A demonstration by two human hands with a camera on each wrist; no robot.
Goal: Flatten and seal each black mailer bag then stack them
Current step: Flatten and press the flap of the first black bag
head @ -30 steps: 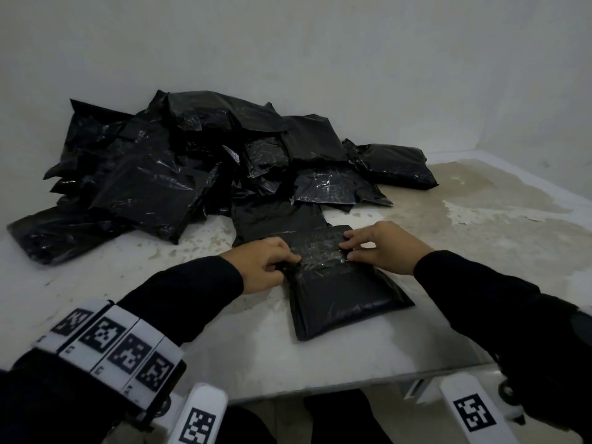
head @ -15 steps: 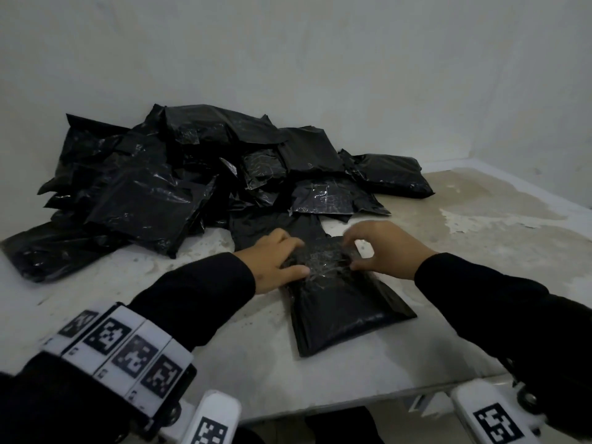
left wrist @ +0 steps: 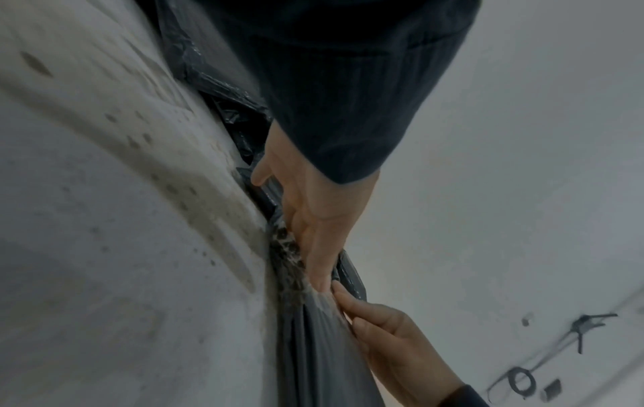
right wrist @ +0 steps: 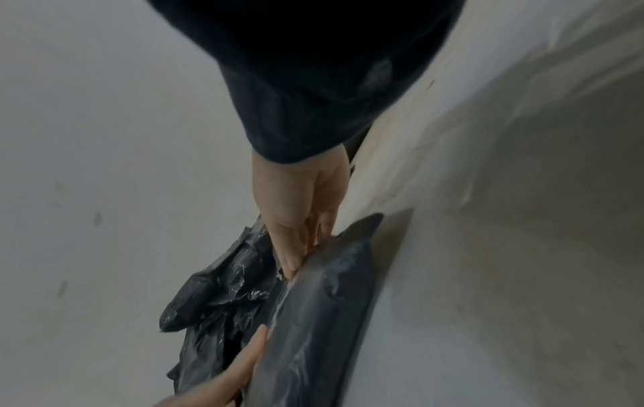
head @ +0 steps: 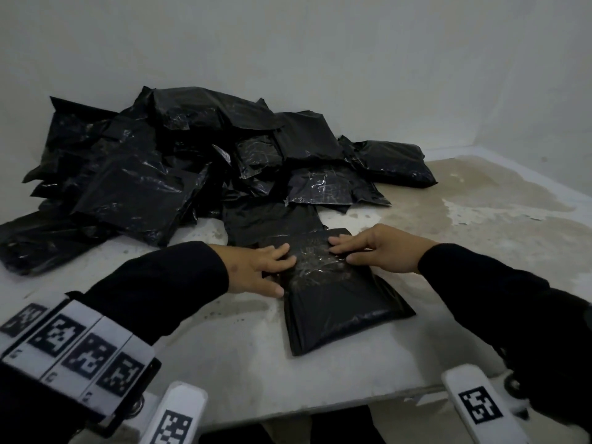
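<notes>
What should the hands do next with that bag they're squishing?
Probably slide both hands outward along the flap to press it down. The left hand and right hand lie flat on the folded end of the bag, fingers near its middle, and the shiny strip between them looks wrinkled. The pile waits behind.

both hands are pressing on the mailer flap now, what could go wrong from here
The taped flap looks wrinkled under the fingers, so it may seal with creases or gaps. The mailer bag looks puffy below the flap; trapped bulk could pull the seal open. Its far edge overlaps a bag from the pile, which exposed adhesive might catch.
</notes>
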